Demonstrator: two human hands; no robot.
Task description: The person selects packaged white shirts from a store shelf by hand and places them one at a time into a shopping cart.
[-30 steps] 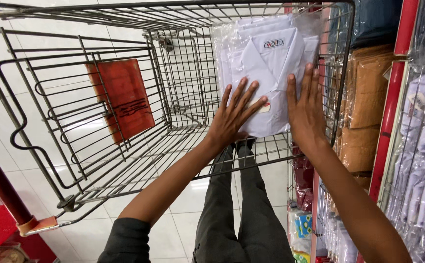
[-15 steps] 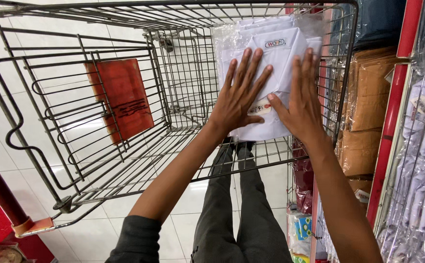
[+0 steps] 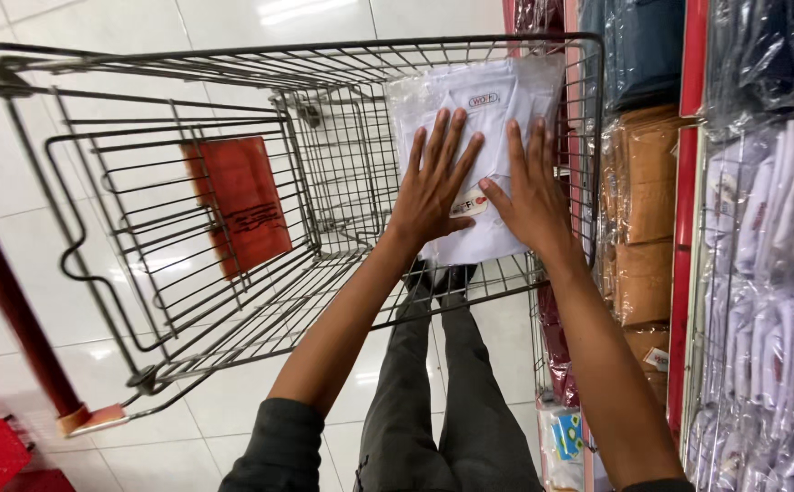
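L hand (image 3: 435, 187) & R hand (image 3: 532, 193) flat, fingers spread, on bagged white shirt (image 3: 479, 109), prob. in cart (image 3: 233, 301).

The shopping cart (image 3: 324, 164) is dark metal wire, smooth with a dull sheen. On its folding seat flap sits a matt red plastic panel (image 3: 240, 205). The packed shirt (image 3: 483, 137) is white cloth sealed in clear, glossy plastic film that wrinkles and catches light; both bare hands, left hand (image 3: 433, 187) and right hand (image 3: 532, 196), lie flat on that film. The floor (image 3: 260, 23) is glossy pale tile. Shelf packs (image 3: 770, 264) at the side wear the same shiny film.
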